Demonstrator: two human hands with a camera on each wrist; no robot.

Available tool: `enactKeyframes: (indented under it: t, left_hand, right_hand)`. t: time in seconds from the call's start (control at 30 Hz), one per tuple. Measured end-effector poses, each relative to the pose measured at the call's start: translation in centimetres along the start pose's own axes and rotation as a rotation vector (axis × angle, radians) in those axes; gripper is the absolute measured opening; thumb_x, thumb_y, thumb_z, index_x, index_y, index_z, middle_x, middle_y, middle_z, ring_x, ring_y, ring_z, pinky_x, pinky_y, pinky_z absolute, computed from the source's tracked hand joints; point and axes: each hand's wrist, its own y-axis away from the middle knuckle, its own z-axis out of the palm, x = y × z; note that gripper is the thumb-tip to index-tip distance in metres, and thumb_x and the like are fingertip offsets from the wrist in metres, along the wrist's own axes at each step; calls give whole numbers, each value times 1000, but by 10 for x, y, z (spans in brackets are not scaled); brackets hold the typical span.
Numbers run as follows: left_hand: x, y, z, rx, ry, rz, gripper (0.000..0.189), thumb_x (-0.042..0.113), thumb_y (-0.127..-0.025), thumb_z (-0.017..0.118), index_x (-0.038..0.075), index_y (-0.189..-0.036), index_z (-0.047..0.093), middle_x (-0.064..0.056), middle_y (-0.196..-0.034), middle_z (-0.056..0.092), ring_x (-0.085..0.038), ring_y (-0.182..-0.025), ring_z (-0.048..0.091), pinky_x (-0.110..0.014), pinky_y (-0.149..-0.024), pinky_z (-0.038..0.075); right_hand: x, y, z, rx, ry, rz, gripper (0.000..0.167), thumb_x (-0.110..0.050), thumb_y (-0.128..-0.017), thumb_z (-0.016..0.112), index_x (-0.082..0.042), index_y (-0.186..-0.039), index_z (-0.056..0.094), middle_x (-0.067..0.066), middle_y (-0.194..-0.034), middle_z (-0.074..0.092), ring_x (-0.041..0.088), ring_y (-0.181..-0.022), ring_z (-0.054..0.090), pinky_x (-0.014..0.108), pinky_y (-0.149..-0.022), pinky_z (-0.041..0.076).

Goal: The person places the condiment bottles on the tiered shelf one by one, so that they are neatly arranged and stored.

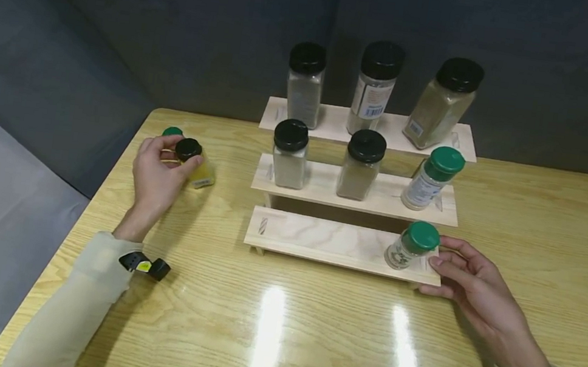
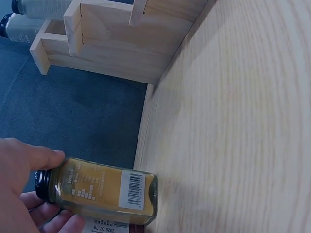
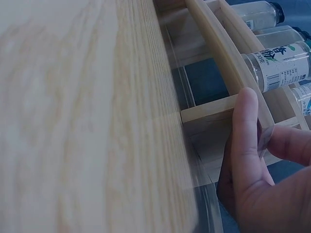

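Note:
My left hand (image 1: 156, 177) pinches a square glass spice jar (image 1: 201, 176) with a black lid and yellow powder, near the table's left side. In the left wrist view the thumb and fingers lie around its neck, and its barcode label (image 2: 132, 190) faces the camera. Partly hidden behind that hand is a green-capped jar (image 1: 172, 131). My right hand (image 1: 484, 292) grips the right end of the three-step wooden spice rack (image 1: 315, 235), thumb and fingers on either side of its lowest shelf board. A green-capped jar (image 1: 411, 247) stands on that shelf beside the fingers.
On the middle shelf stand two black-lidded jars (image 1: 289, 161) and a green-capped one (image 1: 426, 184). Three taller black-lidded jars (image 1: 374, 92) occupy the top shelf, the right one leaning. A dark cloth wall (image 1: 224, 34) rises behind the wooden table (image 1: 200, 319).

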Motion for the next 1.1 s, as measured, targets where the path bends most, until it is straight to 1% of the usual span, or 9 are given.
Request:
enactKeyframes:
  t: [0.1, 0.33, 0.43, 0.6, 0.9, 1.1]
  left_hand:
    - [-1, 0, -1, -4, 2, 10, 48, 6, -95, 85, -11, -135, 67, -23, -123, 57, -22, -101, 64, -9, -82, 54]
    - [1, 1, -7, -31, 14, 2, 45, 4, -94, 86, -11, -133, 69, -20, -119, 57, -18, -97, 63, -10, -82, 53]
    - [3, 3, -10, -31, 20, 15, 46, 2, -94, 86, -11, -134, 69, -20, -117, 58, -17, -98, 63, -8, -82, 54]
    - [10, 5, -14, -30, 35, 49, 45, 1, -92, 87, -11, -133, 70, -22, -116, 59, -16, -99, 62, -6, -82, 55]
    - [27, 13, -24, -63, 49, 44, 46, 2, -91, 90, -9, -132, 72, -20, -115, 60, -15, -100, 62, -6, -81, 56]
    - [35, 17, -27, -90, 41, 61, 47, 2, -89, 91, -9, -132, 73, -20, -115, 61, -19, -100, 63, -5, -80, 55]
  right_hand:
    - [0, 0, 0, 3, 0, 3, 40, 13, -110, 50, -17, -130, 67, 8, -112, 65, 19, -101, 69, 43, -80, 70]
    - [1, 0, 0, -11, -4, -7, 41, 14, -110, 49, -16, -131, 67, 8, -113, 65, 19, -101, 69, 43, -79, 70]
    - [1, 0, 0, -10, -2, -6, 40, 14, -110, 49, -16, -131, 66, 8, -113, 66, 19, -101, 69, 43, -79, 70]
    - [0, 0, 0, 4, 9, 4, 39, 13, -110, 50, -17, -130, 66, 8, -113, 66, 19, -101, 70, 43, -78, 70]
    - [-2, -1, 3, 31, 14, 24, 39, 12, -110, 52, -18, -129, 67, 6, -113, 67, 18, -100, 70, 42, -78, 70]
    - [-2, -1, 3, 44, 36, 34, 38, 11, -110, 54, -20, -130, 67, 5, -113, 66, 17, -101, 69, 41, -79, 70]
